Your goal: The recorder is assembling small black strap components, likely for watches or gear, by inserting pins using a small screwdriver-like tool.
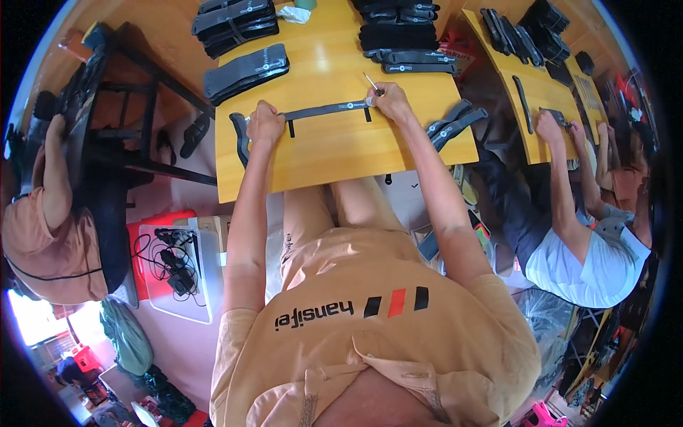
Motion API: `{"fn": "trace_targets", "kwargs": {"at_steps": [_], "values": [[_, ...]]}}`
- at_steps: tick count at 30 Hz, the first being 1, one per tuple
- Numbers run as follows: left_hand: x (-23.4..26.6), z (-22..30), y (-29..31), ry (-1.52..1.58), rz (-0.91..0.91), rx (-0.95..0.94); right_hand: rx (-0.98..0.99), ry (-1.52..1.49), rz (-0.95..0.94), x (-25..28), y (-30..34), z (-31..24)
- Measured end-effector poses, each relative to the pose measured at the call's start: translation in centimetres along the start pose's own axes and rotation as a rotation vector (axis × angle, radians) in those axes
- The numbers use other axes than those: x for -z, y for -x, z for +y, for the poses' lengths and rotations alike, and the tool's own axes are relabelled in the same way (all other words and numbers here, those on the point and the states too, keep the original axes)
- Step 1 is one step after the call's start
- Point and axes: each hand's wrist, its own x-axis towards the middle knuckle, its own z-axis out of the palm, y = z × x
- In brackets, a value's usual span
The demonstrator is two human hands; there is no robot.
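Lettering around the desk (327,158): small white print with a round mark on the grey strap (320,112) across it, the left stack (249,75) and the right stack (420,62); white letters on the red package (455,48) beyond its right side; large black letters on the shirt (313,313) before it.

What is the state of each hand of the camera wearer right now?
Left hand: closed, holding the dark strap toward its left end.
Right hand: closed, holding the strap toward its right end, plus a thin tool.
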Motion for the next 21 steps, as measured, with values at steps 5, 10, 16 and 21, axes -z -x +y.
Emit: {"fn": "trace_targets", "kwargs": {"at_steps": [5, 10, 16, 21], "values": [[3.1, 0.2, 2.4, 0.046, 0.131, -0.028, 0.081, -0.168, 0.143, 0.6, 2.2, 0.2], [4.3, -4.3, 6.4, -0.128, 0.61, -0.174, 0.121, -0.228, 0.278, 2.1, 9.4, -2.5], [3.3, -9.2, 7.8, -0.031, 0.248, 0.129, 0.046, -0.291, -0.036, -2.0, 15.3, -3.3], [4.2, -5.0, 10.2, 1.04, 0.111, 0.245, 0.071, -0.447, -0.141, -3.9, 16.8, -6.6]]}}
